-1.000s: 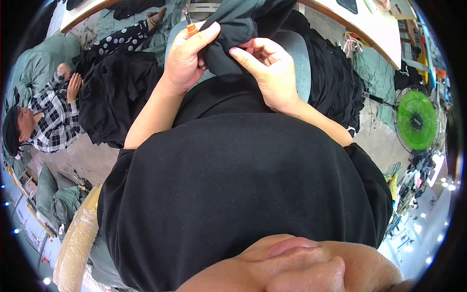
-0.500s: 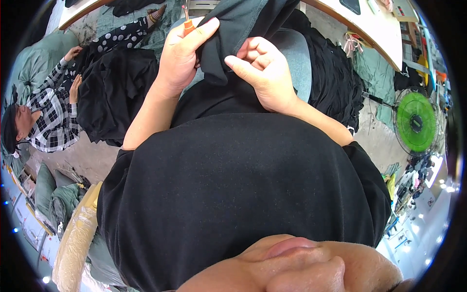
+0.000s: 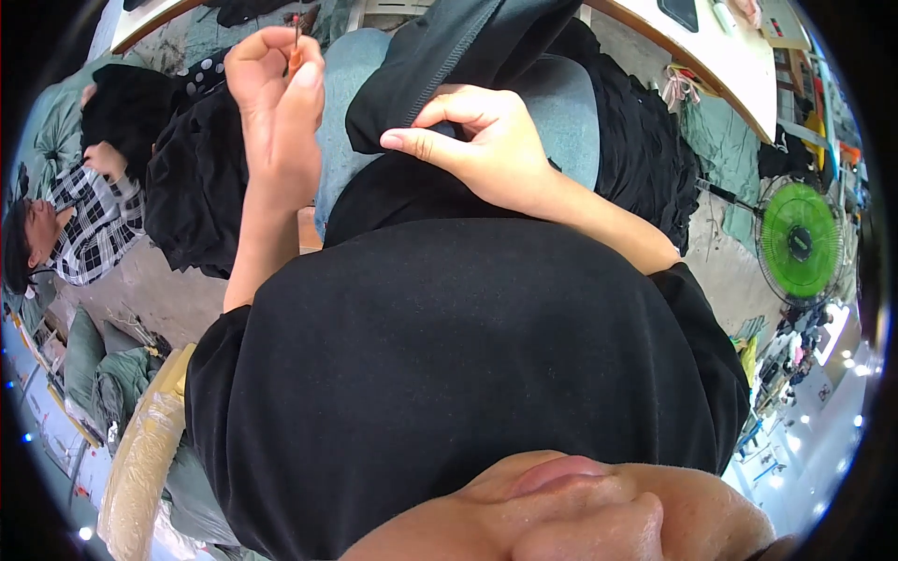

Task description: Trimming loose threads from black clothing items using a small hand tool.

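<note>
The dark cloth (image 3: 402, 89), likely light and limp, spreads beyond the right hand (image 3: 496, 145), whose fingers pinch its seamed edge, a sound hold; the orange-handled tool (image 3: 296, 62), probably stiff, sits gripped in the fingers of the left hand (image 3: 282, 112)

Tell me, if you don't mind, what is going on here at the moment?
A person in a black top is handling dark cloth above their blue jeans. The right hand pinches its edge beside a stitched seam. The left hand is apart from that cloth, out to the left, holding a small orange-handled tool with its tip up. Farther left, a co-worker in a checked shirt has a hand at some black cloth.
</note>
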Demonstrator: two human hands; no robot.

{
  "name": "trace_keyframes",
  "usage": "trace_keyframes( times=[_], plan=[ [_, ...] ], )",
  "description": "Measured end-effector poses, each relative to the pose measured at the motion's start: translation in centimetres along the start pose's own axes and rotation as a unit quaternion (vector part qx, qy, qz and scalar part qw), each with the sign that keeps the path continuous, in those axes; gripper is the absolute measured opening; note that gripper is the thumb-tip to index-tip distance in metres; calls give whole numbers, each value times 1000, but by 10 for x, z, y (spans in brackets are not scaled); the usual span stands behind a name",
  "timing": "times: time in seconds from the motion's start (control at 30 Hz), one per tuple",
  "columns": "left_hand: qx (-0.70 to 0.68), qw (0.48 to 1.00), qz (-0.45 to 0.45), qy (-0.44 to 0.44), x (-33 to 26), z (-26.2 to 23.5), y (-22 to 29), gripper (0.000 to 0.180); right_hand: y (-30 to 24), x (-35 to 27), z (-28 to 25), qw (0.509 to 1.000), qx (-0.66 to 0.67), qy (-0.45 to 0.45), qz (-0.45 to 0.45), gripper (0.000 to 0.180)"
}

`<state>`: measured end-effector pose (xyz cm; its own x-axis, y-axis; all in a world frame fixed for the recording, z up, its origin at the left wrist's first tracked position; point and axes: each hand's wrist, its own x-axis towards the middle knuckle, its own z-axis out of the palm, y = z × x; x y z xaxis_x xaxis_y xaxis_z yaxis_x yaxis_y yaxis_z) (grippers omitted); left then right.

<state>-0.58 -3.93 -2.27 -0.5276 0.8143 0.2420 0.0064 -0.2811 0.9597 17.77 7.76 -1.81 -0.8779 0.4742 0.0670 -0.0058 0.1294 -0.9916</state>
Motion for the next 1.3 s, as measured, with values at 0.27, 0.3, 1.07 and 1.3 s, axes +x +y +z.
trace_keyframes(
  times=[0.27,0.3,1.07,1.3],
  plan=[
    [55,996,-49,-57,-3,-6,34,18,-10,-2,-19,991,103,-66,-60,14],
    [119,990,-36,-74,1,-1,35,18,-5,-6,-15,991,103,-67,-59,14],
    [256,950,22,-176,-1,20,29,37,20,5,4,998,14,21,62,20],
    [303,947,-16,-109,-39,4,16,18,33,7,11,997,56,48,29,19]
  ],
)
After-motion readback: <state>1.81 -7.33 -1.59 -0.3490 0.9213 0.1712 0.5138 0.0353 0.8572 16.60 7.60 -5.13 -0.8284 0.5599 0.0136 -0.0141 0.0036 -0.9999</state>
